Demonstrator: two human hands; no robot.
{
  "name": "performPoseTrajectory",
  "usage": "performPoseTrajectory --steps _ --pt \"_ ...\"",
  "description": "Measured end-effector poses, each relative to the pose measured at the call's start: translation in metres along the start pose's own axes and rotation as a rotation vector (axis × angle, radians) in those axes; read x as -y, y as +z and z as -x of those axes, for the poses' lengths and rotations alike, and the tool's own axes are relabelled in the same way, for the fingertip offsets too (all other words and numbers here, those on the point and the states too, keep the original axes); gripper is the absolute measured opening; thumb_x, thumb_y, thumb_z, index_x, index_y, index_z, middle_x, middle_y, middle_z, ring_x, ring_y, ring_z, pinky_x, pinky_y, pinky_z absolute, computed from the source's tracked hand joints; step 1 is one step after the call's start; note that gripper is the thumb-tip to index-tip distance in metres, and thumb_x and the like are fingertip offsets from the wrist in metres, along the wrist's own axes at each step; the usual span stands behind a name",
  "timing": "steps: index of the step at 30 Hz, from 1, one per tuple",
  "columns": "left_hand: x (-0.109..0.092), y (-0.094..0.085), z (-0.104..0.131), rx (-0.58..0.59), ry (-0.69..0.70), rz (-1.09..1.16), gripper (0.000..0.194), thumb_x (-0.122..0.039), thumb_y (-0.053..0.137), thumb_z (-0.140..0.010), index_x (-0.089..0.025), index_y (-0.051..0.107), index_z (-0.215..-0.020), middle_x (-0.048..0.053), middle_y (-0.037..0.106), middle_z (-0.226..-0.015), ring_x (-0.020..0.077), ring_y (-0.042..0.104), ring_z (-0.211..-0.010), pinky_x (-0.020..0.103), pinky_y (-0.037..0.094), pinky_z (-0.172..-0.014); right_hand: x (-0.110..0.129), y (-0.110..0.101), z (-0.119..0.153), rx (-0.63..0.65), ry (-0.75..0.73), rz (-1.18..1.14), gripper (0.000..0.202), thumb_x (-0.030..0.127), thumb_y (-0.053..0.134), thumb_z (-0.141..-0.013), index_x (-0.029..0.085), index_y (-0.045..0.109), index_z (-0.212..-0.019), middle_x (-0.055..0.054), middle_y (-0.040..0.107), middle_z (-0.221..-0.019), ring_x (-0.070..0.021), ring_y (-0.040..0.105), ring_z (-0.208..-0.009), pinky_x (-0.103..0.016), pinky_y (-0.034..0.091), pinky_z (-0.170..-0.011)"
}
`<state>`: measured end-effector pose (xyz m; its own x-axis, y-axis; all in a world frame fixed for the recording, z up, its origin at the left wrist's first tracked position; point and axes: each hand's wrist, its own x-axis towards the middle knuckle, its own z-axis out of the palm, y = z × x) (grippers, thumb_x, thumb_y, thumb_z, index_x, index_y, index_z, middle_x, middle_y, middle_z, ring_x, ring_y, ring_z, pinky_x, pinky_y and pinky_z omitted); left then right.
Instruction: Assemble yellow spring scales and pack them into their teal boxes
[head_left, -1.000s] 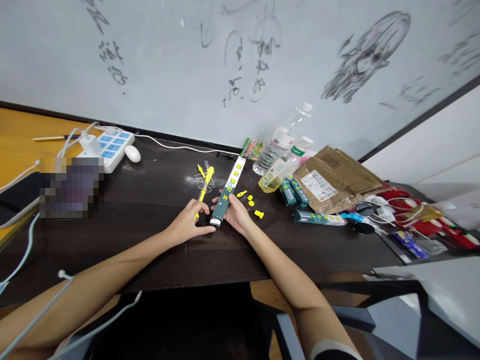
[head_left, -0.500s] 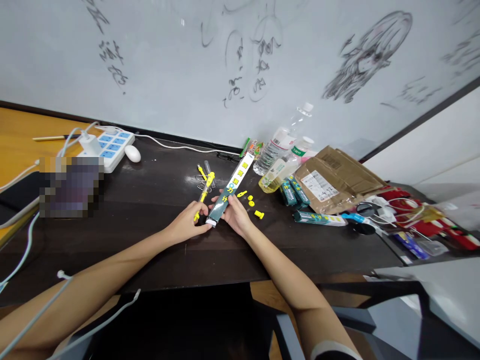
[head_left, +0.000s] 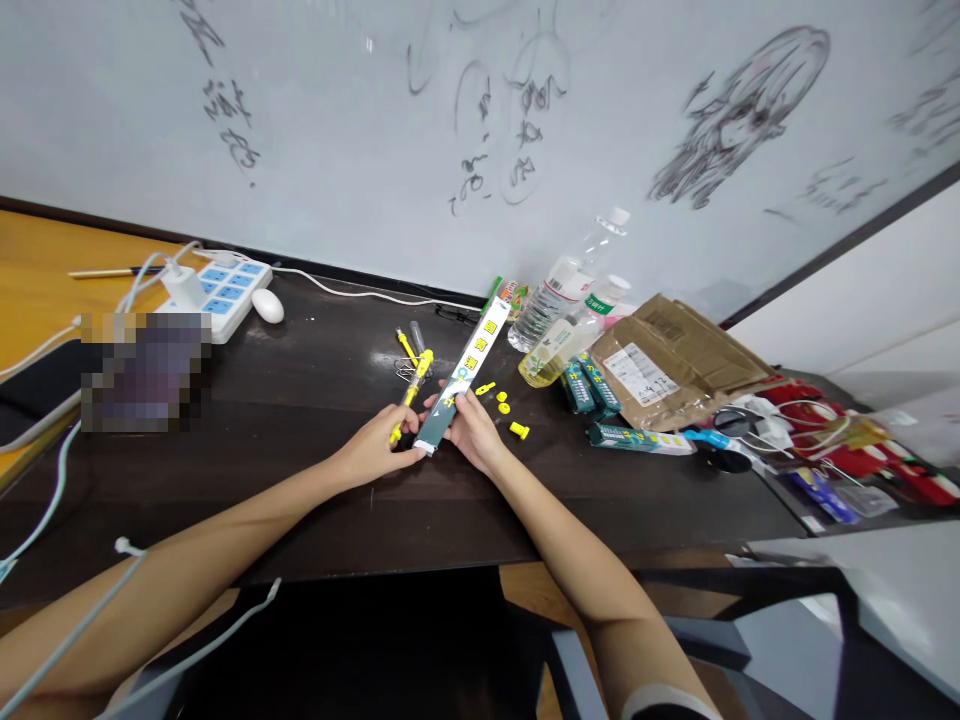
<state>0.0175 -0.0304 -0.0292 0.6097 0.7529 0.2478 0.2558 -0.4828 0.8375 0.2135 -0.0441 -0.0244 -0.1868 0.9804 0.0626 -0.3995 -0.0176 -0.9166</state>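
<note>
My right hand (head_left: 474, 428) is wrapped round a long, narrow spring scale box (head_left: 474, 352), white at the far end and dark green at the near end. The box slants away from me above the dark table. In the curled fingers of my left hand (head_left: 379, 440) is a yellow tubular spring scale (head_left: 411, 395), partly covered by those fingers. The left thumb touches the box's near end, by its white flap (head_left: 426, 449). Small yellow parts (head_left: 519, 430) lie right of the right hand. Behind the spring scale are metal hooks (head_left: 406, 370) and a clear tube (head_left: 417, 334).
Two plastic bottles (head_left: 551, 355), more green boxes (head_left: 641, 439) and a cardboard parcel (head_left: 675, 350) stand or lie to the right. A power strip (head_left: 238, 290) and a white mouse-like object (head_left: 268, 306) are at the left. Cables (head_left: 56, 480) hang in the left foreground. A whiteboard (head_left: 337, 150) rises behind.
The box has turned slightly about its length in the right hand, and its printed face looks more leftward. The spring scale's top has dipped slightly. Both hands keep their holds.
</note>
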Motion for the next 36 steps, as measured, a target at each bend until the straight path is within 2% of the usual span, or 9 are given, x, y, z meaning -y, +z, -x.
performPoseTrajectory --steps 8,18,24,27,31,36 --pt "-0.0032 -0.0020 -0.0019 -0.021 0.013 -0.031 0.015 -0.028 0.059 -0.076 -0.020 0.048 -0.081 0.000 0.053 -0.085 0.0163 0.051 -0.081 0.029 0.041 -0.075 -0.0027 0.0039 0.0014 -0.065 -0.066 0.089 0.034 0.047 0.064 -0.080 0.024 0.048 -0.099 -0.002 0.067 -0.095 -0.0195 0.069 -0.088 -0.033 0.059 -0.067" --pt "-0.0046 -0.0042 -0.0015 0.008 -0.046 -0.088 0.028 -0.039 0.056 -0.081 -0.018 0.048 -0.064 -0.001 0.051 -0.075 0.0138 0.049 -0.067 0.027 0.037 -0.067 0.0001 0.0068 0.0028 -0.110 -0.108 0.082 0.037 0.047 0.066 -0.078 0.026 0.046 -0.101 0.000 0.066 -0.091 -0.0199 0.068 -0.088 -0.034 0.059 -0.069" --pt "-0.0032 -0.0046 -0.0016 -0.037 -0.031 -0.076 0.025 -0.040 0.057 -0.081 -0.019 0.053 -0.067 0.000 0.054 -0.073 0.0162 0.051 -0.073 0.028 0.039 -0.070 0.0000 0.0043 0.0051 -0.159 -0.132 0.160 0.042 0.048 0.069 -0.075 0.027 0.044 -0.101 0.000 0.064 -0.096 -0.0171 0.066 -0.083 -0.031 0.058 -0.066" --pt "-0.0021 -0.0040 -0.0015 -0.042 -0.068 -0.011 0.027 -0.042 0.058 -0.081 -0.019 0.054 -0.068 0.000 0.054 -0.072 0.0154 0.051 -0.070 0.027 0.039 -0.065 0.0000 0.0045 0.0049 -0.187 -0.125 0.153 0.045 0.048 0.071 -0.072 0.027 0.044 -0.100 0.001 0.063 -0.096 -0.0165 0.065 -0.082 -0.030 0.058 -0.065" --pt "-0.0009 -0.0006 -0.0022 -0.037 -0.131 0.168 0.025 -0.043 0.061 -0.079 -0.019 0.055 -0.073 -0.001 0.054 -0.070 0.0131 0.051 -0.064 0.024 0.039 -0.058 0.0008 0.0057 0.0029 -0.206 -0.103 0.047 0.039 0.047 0.069 -0.074 0.027 0.046 -0.098 0.000 0.063 -0.097 -0.0181 0.065 -0.088 -0.033 0.059 -0.067" --pt "0.0004 0.0005 -0.0052 -0.003 -0.069 0.271 0.024 -0.037 0.070 -0.070 -0.018 0.057 -0.076 -0.002 0.056 -0.075 0.0124 0.052 -0.069 0.025 0.041 -0.066 0.0025 0.0044 0.0014 -0.225 -0.076 -0.013 0.040 0.048 0.070 -0.073 0.025 0.047 -0.098 -0.001 0.065 -0.097 -0.0207 0.065 -0.093 -0.034 0.060 -0.066"
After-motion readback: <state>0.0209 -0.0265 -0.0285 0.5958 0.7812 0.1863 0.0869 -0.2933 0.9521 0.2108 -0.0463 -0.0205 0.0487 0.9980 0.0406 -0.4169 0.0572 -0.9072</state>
